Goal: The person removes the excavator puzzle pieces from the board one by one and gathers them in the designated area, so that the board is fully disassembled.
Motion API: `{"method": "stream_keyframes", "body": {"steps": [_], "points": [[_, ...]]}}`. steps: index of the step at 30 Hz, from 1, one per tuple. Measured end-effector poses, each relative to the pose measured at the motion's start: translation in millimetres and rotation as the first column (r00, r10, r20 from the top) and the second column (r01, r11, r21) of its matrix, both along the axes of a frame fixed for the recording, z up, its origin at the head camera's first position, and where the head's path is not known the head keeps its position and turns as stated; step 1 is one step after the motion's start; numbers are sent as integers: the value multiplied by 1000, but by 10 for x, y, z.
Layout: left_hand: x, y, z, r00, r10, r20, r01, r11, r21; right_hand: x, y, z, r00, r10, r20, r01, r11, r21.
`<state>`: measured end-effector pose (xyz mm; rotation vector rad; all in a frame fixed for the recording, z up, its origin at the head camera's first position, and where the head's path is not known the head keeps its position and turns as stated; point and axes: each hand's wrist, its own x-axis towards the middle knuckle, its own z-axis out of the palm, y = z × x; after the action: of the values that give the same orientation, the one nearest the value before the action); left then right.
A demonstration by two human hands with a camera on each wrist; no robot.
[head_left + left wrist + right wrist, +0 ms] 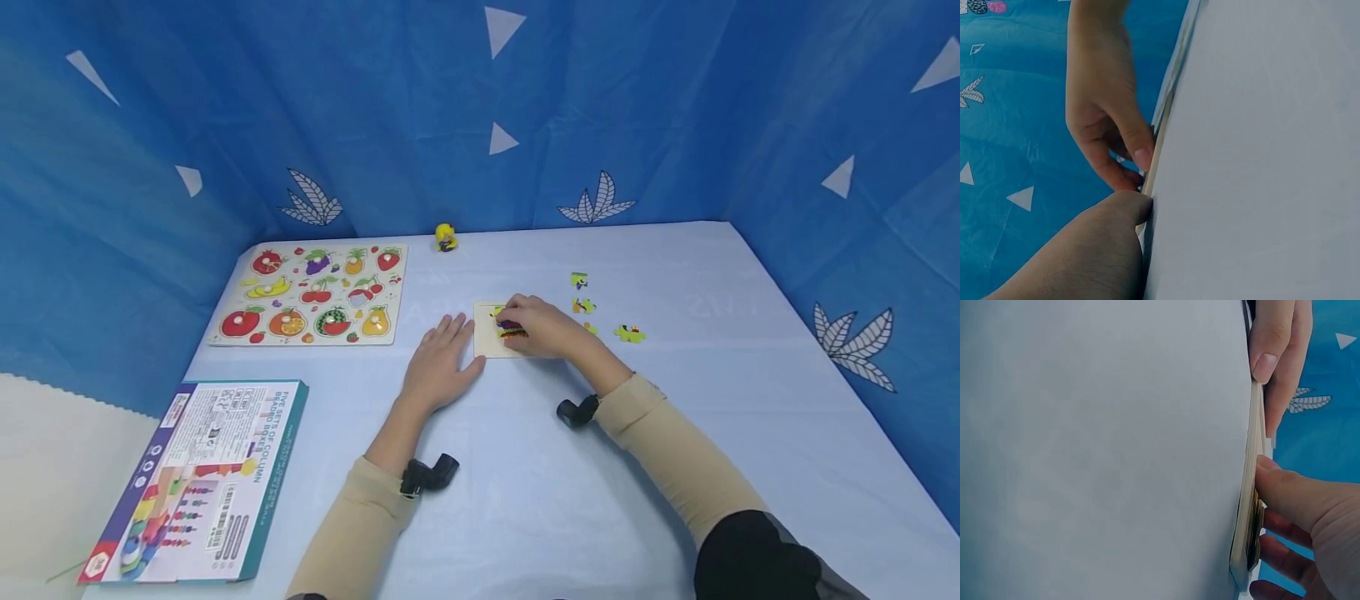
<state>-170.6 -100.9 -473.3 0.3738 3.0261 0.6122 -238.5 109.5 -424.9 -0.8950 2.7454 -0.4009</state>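
Observation:
A small pale wooden puzzle board (486, 335) lies flat on the table, with colourful jigsaw pieces (513, 327) on its right part. My left hand (441, 360) rests on the table with its fingers straight, its thumb touching the board's lower left corner. Over the board's right side, my right hand (543, 327) holds a puzzle piece between bent fingers and thumb, low at the board. In the right wrist view, dark pieces (1254, 531) show edge-on between the board's edge (1244, 519) and those fingers. The right hand hides part of the board.
Several loose yellow-green puzzle pieces (629, 333) lie to the right of the board. A fruit peg puzzle (307, 293) is at the back left, above a flat box (198, 483). One small yellow figurine (446, 237) stands near the back edge by the blue curtain (420, 108).

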Motion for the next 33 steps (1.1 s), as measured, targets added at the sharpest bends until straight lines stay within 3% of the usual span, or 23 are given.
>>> {"method": "stream_keyframes", "body": {"steps": [12,33], "points": [[1,8,-1,1000,2,1,-2,1000,-3,44,-32,29,976,136,-172,-114,984,136],[12,-2,9,1000,-3,-3,3,1000,8,68,19,-26,986,103,-129,-88,990,113]]}}
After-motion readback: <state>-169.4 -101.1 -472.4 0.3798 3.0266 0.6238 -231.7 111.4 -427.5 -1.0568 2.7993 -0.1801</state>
